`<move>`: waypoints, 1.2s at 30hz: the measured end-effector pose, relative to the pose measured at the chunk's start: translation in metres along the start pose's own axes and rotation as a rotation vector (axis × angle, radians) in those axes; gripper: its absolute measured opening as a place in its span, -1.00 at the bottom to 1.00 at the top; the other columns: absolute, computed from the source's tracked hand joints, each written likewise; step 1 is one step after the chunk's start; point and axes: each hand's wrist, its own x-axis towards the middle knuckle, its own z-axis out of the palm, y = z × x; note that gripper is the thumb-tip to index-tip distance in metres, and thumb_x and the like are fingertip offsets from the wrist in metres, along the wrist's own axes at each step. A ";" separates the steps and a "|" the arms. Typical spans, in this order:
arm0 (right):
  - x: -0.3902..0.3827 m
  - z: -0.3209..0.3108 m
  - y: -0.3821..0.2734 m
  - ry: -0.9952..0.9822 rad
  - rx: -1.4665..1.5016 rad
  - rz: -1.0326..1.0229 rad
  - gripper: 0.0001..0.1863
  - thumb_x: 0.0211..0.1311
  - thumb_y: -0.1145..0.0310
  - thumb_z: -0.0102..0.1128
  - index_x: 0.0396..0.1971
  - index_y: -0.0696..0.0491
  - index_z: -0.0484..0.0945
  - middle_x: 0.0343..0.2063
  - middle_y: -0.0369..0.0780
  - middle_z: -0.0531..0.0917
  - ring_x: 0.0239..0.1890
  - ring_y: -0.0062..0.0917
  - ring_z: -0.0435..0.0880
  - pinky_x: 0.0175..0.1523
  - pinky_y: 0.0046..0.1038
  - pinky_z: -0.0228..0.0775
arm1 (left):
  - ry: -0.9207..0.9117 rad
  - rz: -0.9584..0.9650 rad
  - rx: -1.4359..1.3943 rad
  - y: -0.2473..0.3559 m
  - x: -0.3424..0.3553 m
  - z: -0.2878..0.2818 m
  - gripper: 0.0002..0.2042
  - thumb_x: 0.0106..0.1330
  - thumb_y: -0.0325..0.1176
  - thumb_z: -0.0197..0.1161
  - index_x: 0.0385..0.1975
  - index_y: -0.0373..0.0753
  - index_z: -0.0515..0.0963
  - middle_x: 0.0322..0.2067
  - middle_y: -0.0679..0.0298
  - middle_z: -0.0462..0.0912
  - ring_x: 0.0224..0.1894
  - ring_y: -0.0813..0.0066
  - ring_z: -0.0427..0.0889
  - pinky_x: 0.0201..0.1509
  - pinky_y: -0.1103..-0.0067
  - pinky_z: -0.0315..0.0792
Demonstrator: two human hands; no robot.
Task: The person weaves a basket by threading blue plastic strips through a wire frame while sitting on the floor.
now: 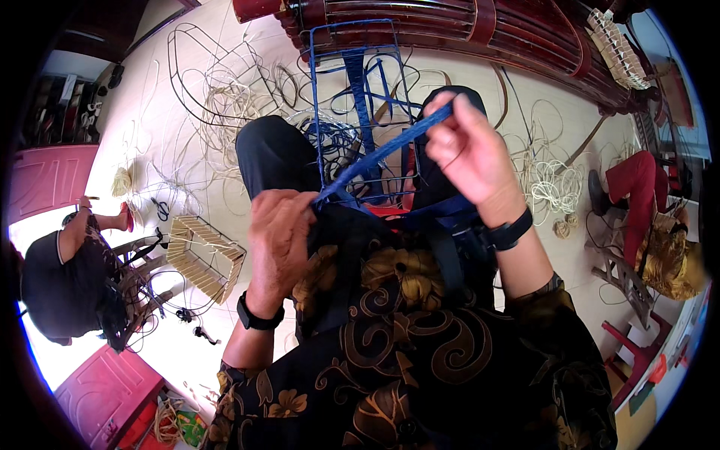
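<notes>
A flat blue strip (384, 152), like woven fabric or denim, is stretched slantwise across my lap. Its lower end is pinched in my left hand (277, 232), near the edge of the frame. Higher up and to the right, my right hand (472, 154) grips the other end between thumb and fingers; it is slightly blurred. Beneath the strip, a blue rectangular wire frame (313, 97) stands between my knees, with blue strip (358, 94) running along its middle. Where the held strip meets the frame is hidden behind my left hand.
Tangled pale cords (225, 105) and a dark wire frame (176, 67) lie on the floor ahead. A partly wrapped frame (199, 251) sits at left near a seated person (64, 277). Another person (660, 232) sits at right, by coiled cord (555, 187). A dark red wooden bench (450, 22) spans the back.
</notes>
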 end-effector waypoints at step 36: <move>0.044 -0.052 -0.139 -0.072 -0.242 -0.547 -0.72 0.29 0.52 0.16 0.00 0.06 0.48 -0.14 -0.20 0.62 0.10 -0.37 0.53 0.34 -0.15 0.24 | -0.062 -0.364 -0.577 0.002 -0.023 0.032 -0.83 0.34 -0.59 0.09 -0.13 -0.40 0.55 -0.42 0.28 0.43 -0.36 0.55 0.43 -0.26 0.64 0.32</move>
